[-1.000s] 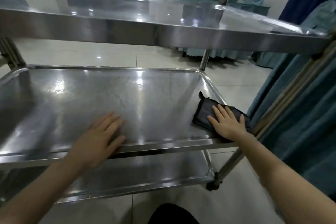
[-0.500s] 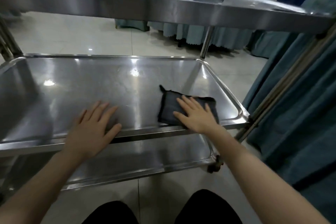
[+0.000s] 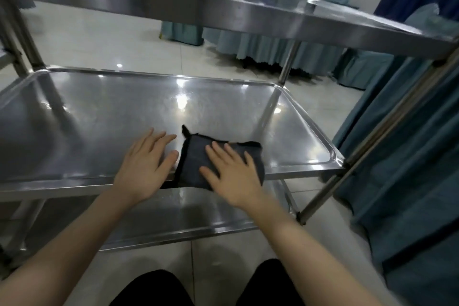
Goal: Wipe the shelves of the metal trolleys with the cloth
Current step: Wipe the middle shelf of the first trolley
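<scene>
The right hand [image 3: 233,171] presses flat, fingers straight, on the dark cloth [image 3: 196,156] at the middle shelf's [image 3: 99,112] front edge; the left hand [image 3: 146,164] rests flat beside it.

The right hand [image 3: 236,171] presses flat on the dark cloth [image 3: 193,156] at the middle shelf's [image 3: 99,112] near edge; the left hand [image 3: 146,164] rests flat just beside it.

left hand [image 3: 146,169]: bare, fingers and thumb showed; sat at the front rim of the middle shelf [image 3: 298,174]
right hand [image 3: 233,174]: bare too, fingers and thumb showed; further right along that rim
left forearm [image 3: 62,256]: bare from wrist to edge of view, nearer than the shelf
right forearm [image 3: 313,253]: same, bare to the edge
legs [image 3: 154,289]: plain black fabric over both knees, nearer than the shelf, between the forearms
</scene>
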